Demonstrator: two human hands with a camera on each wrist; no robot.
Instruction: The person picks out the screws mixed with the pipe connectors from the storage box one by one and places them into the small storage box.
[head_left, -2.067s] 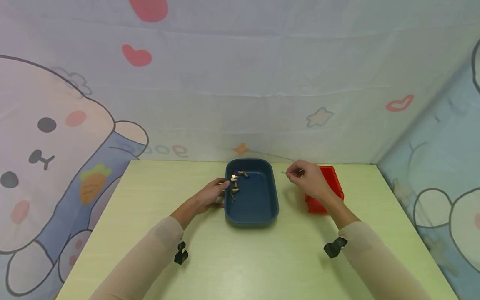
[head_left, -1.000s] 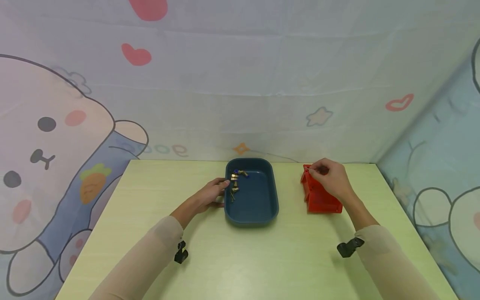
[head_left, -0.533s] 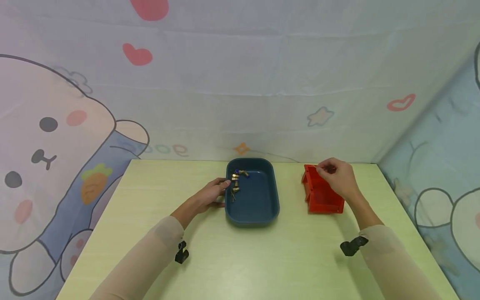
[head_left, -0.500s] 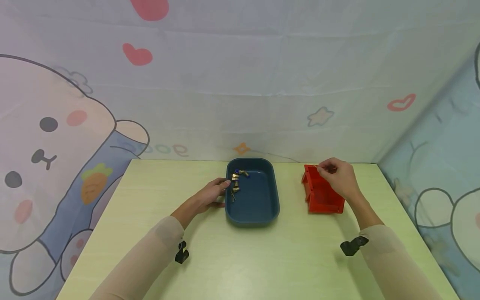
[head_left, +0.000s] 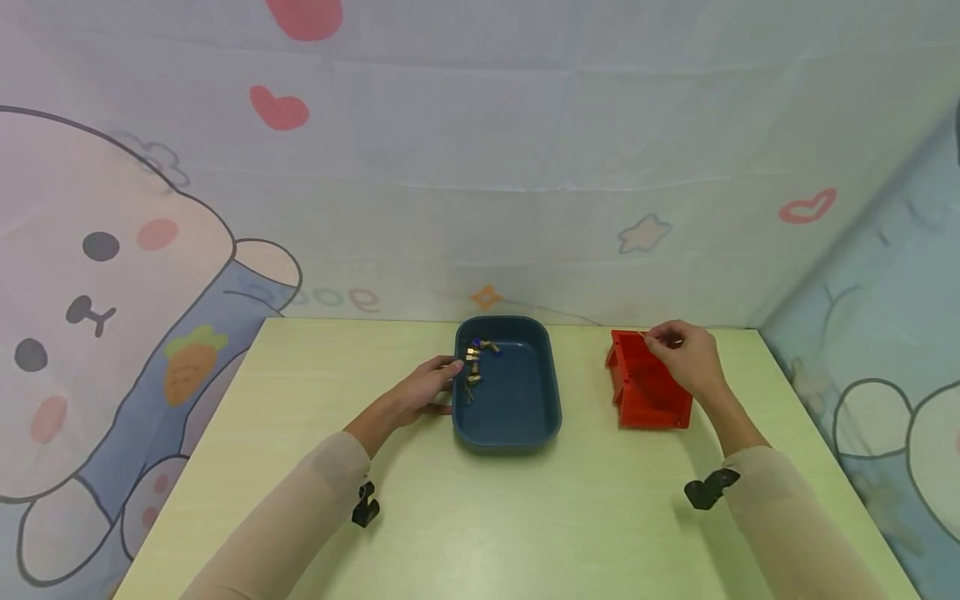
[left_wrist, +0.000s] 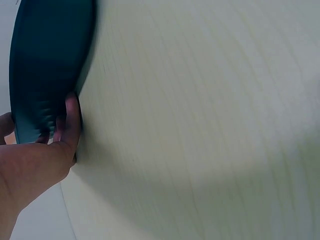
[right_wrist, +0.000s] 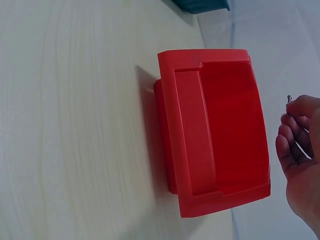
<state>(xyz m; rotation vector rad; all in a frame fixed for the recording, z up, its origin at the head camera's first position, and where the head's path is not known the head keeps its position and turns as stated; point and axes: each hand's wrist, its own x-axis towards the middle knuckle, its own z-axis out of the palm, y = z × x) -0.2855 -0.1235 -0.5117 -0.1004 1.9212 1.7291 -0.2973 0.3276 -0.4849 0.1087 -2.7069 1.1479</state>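
My left hand (head_left: pixel 423 389) grips the left wall of a dark blue plastic tray (head_left: pixel 513 435), thumb over the rim and fingers along the outside; the left wrist view shows those fingers against the tray's side (left_wrist: pixel 55 50). Several small brass fittings (head_left: pixel 472 357), some with blue ends, and thin pins (head_left: pixel 468 393) lie along the tray's left side. My right hand (head_left: pixel 692 360) is over the back right part of a red bin (head_left: pixel 651 417). Between thumb and forefinger it pinches a thin metal pin (right_wrist: pixel 289 99) with a small rounded end. No other thing shows inside the red bin.
Both containers stand near the back edge of the pale wooden table (head_left: pixel 480 533), the red bin to the right of the tray with a gap between. A printed cloth backdrop (head_left: pixel 450 167) hangs right behind the table.
My right hand has carried the pin rightward from the gap beside the tray to above the red bin, slowing over the last half second. My left hand keeps its grip on the tray.
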